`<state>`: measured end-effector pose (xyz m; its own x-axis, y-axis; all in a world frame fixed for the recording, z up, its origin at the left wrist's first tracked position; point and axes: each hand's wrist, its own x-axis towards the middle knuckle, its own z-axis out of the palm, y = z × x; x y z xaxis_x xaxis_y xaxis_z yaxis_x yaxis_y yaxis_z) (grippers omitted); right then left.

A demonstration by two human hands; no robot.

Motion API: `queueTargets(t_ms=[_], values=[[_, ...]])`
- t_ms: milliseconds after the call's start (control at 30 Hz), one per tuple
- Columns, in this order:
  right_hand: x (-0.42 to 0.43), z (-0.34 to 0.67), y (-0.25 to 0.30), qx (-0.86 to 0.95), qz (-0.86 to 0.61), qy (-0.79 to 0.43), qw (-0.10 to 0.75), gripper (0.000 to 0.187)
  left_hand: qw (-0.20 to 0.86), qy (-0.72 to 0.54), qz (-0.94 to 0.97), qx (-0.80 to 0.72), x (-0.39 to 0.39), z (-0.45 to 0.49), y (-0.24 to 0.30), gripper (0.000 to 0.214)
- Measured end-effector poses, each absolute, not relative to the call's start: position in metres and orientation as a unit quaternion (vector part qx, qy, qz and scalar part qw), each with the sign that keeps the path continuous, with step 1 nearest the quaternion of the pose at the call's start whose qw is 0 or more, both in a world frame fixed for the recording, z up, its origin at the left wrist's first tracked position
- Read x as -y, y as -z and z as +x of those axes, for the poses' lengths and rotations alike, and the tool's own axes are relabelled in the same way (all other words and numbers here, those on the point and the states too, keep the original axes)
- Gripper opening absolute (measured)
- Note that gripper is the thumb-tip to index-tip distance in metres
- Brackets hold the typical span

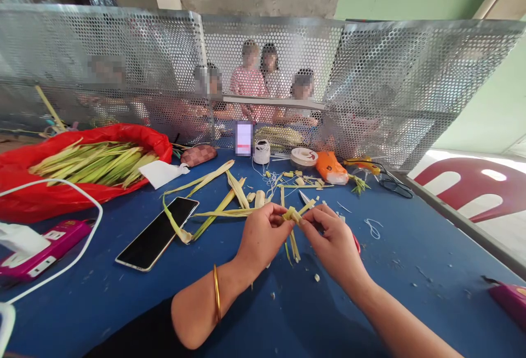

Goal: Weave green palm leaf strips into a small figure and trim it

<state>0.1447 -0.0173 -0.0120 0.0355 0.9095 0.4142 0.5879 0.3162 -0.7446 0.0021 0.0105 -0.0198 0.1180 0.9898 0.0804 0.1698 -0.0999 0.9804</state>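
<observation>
A small folded piece of pale green-yellow leaf strips [292, 215] is pinched between my two hands, above the blue table. My left hand [263, 237], with a gold bangle on the wrist, grips its left side between thumb and fingers. From the right, my right hand [331, 237] pinches the other side. Loose strip ends stick up and hang down from the piece. Partly covered by my right hand are scissors [304, 199], with blade and a bit of red handle showing. Long leaf strips [224, 212] lie left of my hands.
A black-screened phone [158, 233] lies at left, before a red bag [158, 138] of leaves. White thread [262, 152], a tape roll [304, 157] and an orange packet [331, 167] stand near the perforated metal screen [271, 34]. A purple power strip [51, 248] is far left. People sit beyond.
</observation>
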Motion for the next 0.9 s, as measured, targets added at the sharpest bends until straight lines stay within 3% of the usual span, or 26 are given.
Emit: queueTargets(t_ms=[367,500,767,900], values=[[0.018,0.148,0.012,0.705,-0.562,-0.115,0.416,0.018,0.412,-0.436,0.636,-0.486,-0.01,0.001,0.023,0.015],[0.019,0.144,0.017,0.67,-0.574,-0.135,0.451,0.005,0.46,-0.443,0.593,-0.491,-0.01,0.003,0.02,0.015],[0.02,0.144,0.017,0.762,-0.491,0.007,0.422,0.02,0.552,-0.469,0.512,-0.462,-0.011,0.004,0.016,0.013],[0.019,0.142,0.021,0.741,-0.505,0.015,0.443,0.019,0.568,-0.468,0.494,-0.463,-0.01,0.004,0.014,0.014]])
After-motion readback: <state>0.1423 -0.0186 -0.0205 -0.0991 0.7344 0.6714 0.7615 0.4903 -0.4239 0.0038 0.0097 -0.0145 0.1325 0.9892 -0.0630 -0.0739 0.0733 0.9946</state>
